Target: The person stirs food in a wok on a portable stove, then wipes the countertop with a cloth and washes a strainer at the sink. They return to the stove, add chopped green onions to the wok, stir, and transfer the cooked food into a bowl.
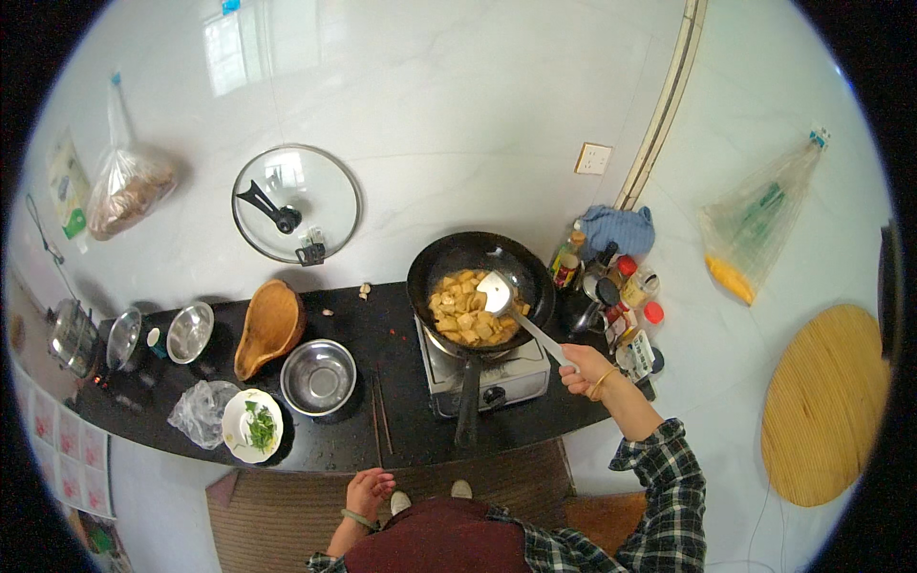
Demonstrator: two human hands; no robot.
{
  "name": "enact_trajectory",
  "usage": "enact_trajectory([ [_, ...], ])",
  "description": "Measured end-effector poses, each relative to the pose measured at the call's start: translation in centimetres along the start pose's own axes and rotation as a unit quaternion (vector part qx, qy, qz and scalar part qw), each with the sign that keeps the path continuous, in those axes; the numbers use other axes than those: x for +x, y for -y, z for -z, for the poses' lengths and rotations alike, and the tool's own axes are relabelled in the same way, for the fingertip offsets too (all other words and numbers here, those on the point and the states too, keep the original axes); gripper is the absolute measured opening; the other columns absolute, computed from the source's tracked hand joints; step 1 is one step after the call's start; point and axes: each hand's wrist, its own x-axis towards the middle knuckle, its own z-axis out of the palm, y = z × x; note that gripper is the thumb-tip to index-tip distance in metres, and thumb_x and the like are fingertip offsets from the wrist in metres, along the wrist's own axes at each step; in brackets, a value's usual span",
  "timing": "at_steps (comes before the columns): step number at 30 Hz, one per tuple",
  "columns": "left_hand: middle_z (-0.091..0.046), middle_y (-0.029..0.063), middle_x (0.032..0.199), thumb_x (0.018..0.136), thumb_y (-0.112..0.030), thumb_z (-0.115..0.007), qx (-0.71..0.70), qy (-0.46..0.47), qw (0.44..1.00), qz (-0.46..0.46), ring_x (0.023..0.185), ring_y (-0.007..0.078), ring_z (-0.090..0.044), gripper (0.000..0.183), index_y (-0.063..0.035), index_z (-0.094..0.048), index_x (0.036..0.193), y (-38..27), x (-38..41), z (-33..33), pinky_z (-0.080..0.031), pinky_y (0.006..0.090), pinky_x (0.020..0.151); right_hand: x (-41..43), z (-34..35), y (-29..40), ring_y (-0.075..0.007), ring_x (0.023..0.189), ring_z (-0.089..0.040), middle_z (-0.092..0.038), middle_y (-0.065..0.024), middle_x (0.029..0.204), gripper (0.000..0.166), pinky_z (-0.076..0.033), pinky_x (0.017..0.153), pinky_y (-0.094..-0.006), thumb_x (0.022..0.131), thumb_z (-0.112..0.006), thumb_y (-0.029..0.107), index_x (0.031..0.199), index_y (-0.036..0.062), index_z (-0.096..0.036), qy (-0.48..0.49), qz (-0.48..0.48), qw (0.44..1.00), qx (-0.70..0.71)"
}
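My right hand [587, 371] grips the pale handle of a metal wok spatula [496, 292]. Its blade rests among browned, yellowish chunks of food [466, 315], perhaps tofu, in a black wok [526, 268]. Beneath the wok is a portable gas stove [526, 372] with a black knob; the wok's handle [468, 408] points towards me. My left hand [369, 490] hangs by the front edge of the counter, fingers loosely bent and holding nothing. Just beyond it lie a pair of chopsticks [380, 415]. Any flame is hidden.
On the black counter [329, 448] stand a steel bowl [319, 377], a white dish of chopped greens [253, 426], a plastic bag [203, 414] and a gourd ladle [270, 326]. Bottles and jars [630, 301] crowd the stove's right. A glass lid [297, 204] hangs on the wall.
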Motion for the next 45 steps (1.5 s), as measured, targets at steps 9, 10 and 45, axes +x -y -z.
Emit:
enact_trajectory([
  [9,-0.06,0.0164,0.084,0.088,-0.009,-0.043,-0.047,-0.029,0.998,0.0,0.072,0.0247,-0.06,0.016,0.001,-0.05,0.098,0.2,-0.3,0.3,-0.051,0.0356,0.065,-1.4,2.0,-0.6,-0.0033,0.044,-0.021,-0.029,0.0038,0.061,0.032,-0.018,0.036,-0.0168,0.093,-0.038,0.028,0.119,0.01,-0.044,0.086,-0.031,0.983,0.159],
  [10,-0.06,0.0165,0.084,0.088,-0.009,-0.043,-0.048,-0.029,0.998,-0.001,0.072,0.0246,-0.06,0.015,0.0008,-0.05,0.098,0.4,-0.2,0.5,-0.051,0.0355,0.065,-1.6,2.0,-0.7,-0.0034,0.044,-0.021,-0.028,0.004,0.059,0.03,-0.018,0.036,-0.0167,0.093,-0.038,0.027,0.118,0.0116,-0.044,0.094,-0.031,0.98,0.17],
  [45,-0.06,0.0153,0.084,0.087,-0.008,-0.043,-0.045,-0.028,0.999,0.015,0.073,0.0236,-0.06,0.016,0.0006,-0.05,0.097,-1.1,-0.1,1.4,-0.051,0.0339,0.065,-4.3,-1.1,-3.3,-0.0436,0.078,-0.055,-0.057,-0.0287,0.085,0.033,-0.043,0.068,-0.0493,0.087,-0.042,0.019,0.114,0.001,-0.046,-0.265,0.343,0.672,-0.6],
])
